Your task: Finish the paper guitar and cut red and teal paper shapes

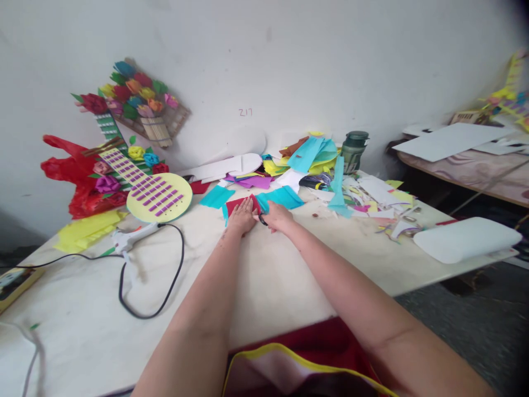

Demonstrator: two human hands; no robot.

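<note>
Both my arms reach forward over the pale table [264,275]. My left hand [242,218] lies flat with fingers stretched out on a red paper piece [239,204]. My right hand [278,216] is closed beside it, gripping a dark looped handle that looks like scissors [263,219]. Turquoise paper pieces [281,197] lie just beyond both hands.
A heap of coloured paper scraps [330,171] and a dark green jar [354,150] sit at the back. A paper guitar with flowers [136,182] leans at the left. A white glue gun [130,238] with black cord lies left. A white roll [467,240] rests right.
</note>
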